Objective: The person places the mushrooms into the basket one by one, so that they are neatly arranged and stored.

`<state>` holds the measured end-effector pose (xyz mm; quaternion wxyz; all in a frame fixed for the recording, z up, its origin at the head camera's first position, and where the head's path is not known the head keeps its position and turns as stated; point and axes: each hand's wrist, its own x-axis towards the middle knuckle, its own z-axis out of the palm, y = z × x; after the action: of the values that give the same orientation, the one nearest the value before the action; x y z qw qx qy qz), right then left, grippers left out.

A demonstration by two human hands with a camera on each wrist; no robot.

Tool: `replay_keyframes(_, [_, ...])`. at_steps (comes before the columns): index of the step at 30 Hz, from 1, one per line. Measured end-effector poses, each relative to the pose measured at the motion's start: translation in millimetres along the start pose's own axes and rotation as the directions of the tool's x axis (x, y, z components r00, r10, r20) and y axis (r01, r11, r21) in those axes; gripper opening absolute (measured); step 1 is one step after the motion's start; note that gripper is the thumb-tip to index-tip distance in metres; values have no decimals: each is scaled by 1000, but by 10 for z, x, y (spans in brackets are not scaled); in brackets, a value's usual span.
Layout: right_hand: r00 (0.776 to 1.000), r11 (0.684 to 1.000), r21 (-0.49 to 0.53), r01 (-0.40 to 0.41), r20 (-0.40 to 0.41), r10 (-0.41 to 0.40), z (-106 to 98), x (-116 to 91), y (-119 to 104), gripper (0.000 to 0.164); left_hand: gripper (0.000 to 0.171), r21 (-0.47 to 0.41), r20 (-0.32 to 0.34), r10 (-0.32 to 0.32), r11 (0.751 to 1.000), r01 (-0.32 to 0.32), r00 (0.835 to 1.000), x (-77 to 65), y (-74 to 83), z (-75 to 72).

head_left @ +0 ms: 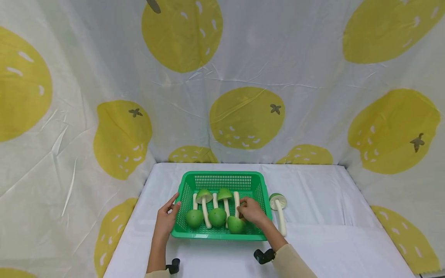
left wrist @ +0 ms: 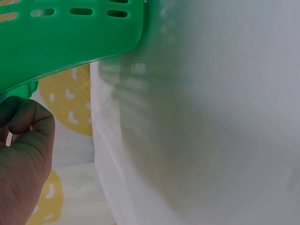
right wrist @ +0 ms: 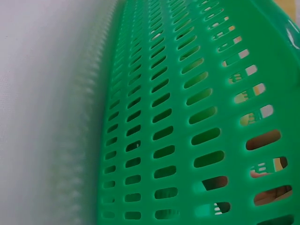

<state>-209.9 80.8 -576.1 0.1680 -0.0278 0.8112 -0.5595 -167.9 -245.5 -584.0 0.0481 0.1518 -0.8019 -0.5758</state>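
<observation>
A green plastic basket [head_left: 222, 236] with slotted walls stands on the white-covered table. Several toy mushrooms with green caps and pale stems lie in a row inside it, caps alternating near and far. At the basket's left rim, my left hand [head_left: 166, 219] grips the edge with thumb and fingers; the left wrist view shows the curled fingers [left wrist: 33, 117] against the rim. My right hand [head_left: 253, 211] reaches into the basket and pinches the rightmost mushroom [head_left: 236, 224] by its stem. The right wrist view mostly shows the slotted wall [right wrist: 187, 112], with bits of the hand visible through its holes.
Just right of the basket, another mushroom [head_left: 279, 204] lies on the white cloth [head_left: 320, 200], its cap away from me. A lemon-patterned curtain [head_left: 247, 117] closes off the back and both sides. Black wrist cameras [head_left: 264, 256] sit on both wrists.
</observation>
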Motion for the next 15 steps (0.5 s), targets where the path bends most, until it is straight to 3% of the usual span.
replay_keyframes(15, [999,984,-178,21,-45,-30,23,45,31,39,45,4,-19,-2,1000,2,1000,10,-8,14])
